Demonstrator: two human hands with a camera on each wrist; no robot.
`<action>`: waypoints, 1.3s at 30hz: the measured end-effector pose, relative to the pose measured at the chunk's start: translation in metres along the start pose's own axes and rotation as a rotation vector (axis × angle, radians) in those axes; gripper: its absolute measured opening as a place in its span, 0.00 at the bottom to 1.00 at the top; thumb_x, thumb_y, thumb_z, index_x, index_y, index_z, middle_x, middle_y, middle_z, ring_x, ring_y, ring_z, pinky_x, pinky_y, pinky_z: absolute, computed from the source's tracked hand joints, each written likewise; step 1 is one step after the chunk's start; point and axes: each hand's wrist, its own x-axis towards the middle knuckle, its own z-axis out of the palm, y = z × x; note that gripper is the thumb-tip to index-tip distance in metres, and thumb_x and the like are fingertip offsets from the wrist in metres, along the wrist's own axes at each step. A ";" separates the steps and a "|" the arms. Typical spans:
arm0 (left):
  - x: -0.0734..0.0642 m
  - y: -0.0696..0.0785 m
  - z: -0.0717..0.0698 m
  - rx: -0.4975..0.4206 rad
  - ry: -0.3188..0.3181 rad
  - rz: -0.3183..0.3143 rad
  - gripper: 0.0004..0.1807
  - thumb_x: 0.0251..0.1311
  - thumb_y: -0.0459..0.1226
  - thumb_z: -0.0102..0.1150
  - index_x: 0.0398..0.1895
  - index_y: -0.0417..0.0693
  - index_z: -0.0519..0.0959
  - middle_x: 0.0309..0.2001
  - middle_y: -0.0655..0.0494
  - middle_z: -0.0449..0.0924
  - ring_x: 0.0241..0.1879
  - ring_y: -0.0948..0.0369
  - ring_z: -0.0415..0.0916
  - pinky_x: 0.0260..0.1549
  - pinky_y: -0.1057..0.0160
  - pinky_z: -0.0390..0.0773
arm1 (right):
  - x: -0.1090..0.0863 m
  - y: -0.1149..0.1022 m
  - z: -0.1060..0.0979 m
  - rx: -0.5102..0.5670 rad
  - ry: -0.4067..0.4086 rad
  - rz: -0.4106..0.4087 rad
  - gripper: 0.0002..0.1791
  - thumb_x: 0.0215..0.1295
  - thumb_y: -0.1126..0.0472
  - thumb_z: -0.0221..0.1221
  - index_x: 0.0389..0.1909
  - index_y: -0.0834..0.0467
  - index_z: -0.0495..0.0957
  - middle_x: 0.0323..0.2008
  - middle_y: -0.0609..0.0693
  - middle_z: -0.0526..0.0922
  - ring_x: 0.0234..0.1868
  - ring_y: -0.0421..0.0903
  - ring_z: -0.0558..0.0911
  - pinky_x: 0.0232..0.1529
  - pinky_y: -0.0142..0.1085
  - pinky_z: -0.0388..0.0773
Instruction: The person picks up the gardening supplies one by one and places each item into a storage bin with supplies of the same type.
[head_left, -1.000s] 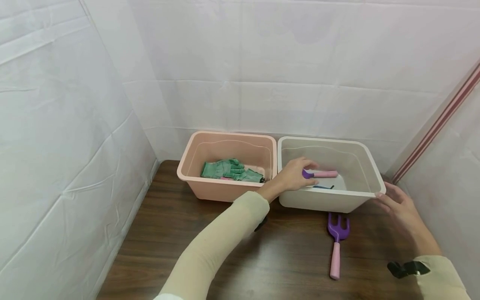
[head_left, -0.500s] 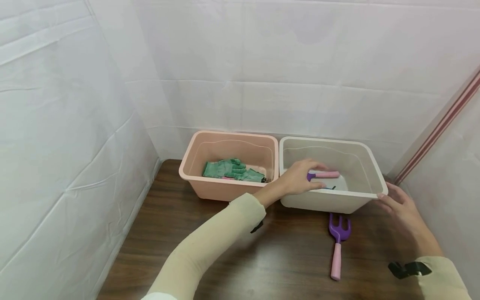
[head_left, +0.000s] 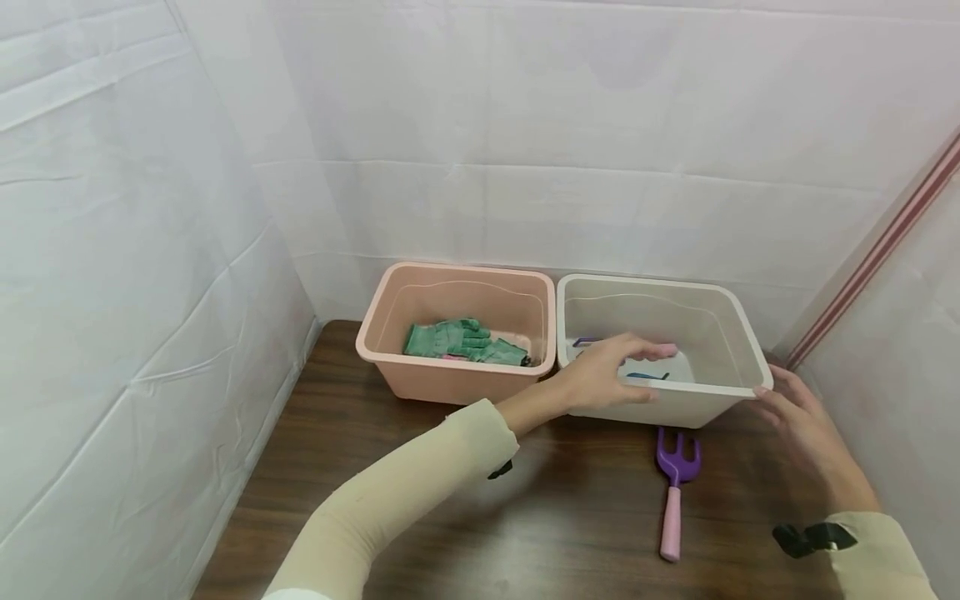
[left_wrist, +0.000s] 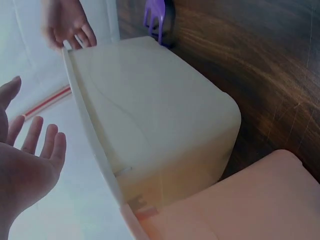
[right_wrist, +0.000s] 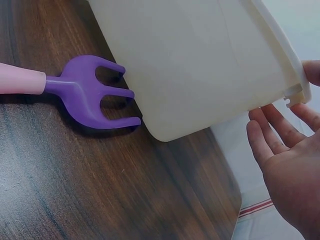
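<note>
My left hand (head_left: 600, 373) hovers over the front rim of the white bin (head_left: 697, 407), fingers apart and nothing in its grasp. In the left wrist view its fingers (left_wrist: 35, 135) are loosely spread. Inside that bin lies a purple tool with a pink handle (head_left: 664, 351), mostly hidden behind the hand. A thin blue item (head_left: 645, 376) lies near it, its kind unclear. My right hand (head_left: 806, 421) grips the bin's front right corner, thumb over the rim and fingers below. A purple hand fork (head_left: 677, 467) with a pink handle lies on the table before the bin.
A peach bin (head_left: 435, 382) stands directly left of the white one, holding green gloves (head_left: 450, 337) and something pink beneath them. White sheeting (head_left: 480, 217) rises behind both bins and along both sides. The wooden table (head_left: 330, 433) extends toward the front.
My left hand has drawn back toward me from the white bin's inside, and its palm has turned. A purple part now shows left of it. My right hand stays on the corner.
</note>
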 end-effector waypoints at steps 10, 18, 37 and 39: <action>-0.017 0.003 0.018 0.032 0.008 0.043 0.31 0.65 0.48 0.75 0.69 0.50 0.78 0.77 0.66 0.68 0.72 0.73 0.64 0.67 0.78 0.61 | 0.001 0.003 0.001 0.053 0.013 -0.017 0.24 0.82 0.72 0.51 0.73 0.57 0.63 0.61 0.44 0.77 0.56 0.34 0.84 0.57 0.27 0.81; -0.027 0.009 0.038 0.034 -0.045 -0.025 0.34 0.66 0.53 0.73 0.71 0.54 0.77 0.65 0.60 0.77 0.63 0.68 0.74 0.60 0.79 0.66 | 0.000 0.003 -0.001 -0.027 0.035 0.005 0.27 0.82 0.69 0.53 0.76 0.58 0.60 0.61 0.42 0.75 0.57 0.32 0.82 0.56 0.25 0.80; -0.047 0.000 0.103 0.048 0.025 -0.048 0.33 0.63 0.55 0.75 0.68 0.57 0.80 0.62 0.65 0.78 0.61 0.73 0.74 0.62 0.82 0.63 | 0.003 0.005 0.001 0.030 0.030 -0.005 0.25 0.82 0.71 0.52 0.74 0.56 0.62 0.61 0.43 0.77 0.57 0.35 0.84 0.57 0.27 0.80; -0.047 0.000 0.110 0.055 0.037 -0.080 0.33 0.62 0.57 0.75 0.67 0.57 0.80 0.62 0.66 0.78 0.62 0.74 0.74 0.61 0.82 0.64 | 0.003 0.005 0.001 0.041 0.028 -0.009 0.25 0.82 0.71 0.51 0.74 0.56 0.62 0.62 0.44 0.76 0.57 0.35 0.83 0.57 0.27 0.80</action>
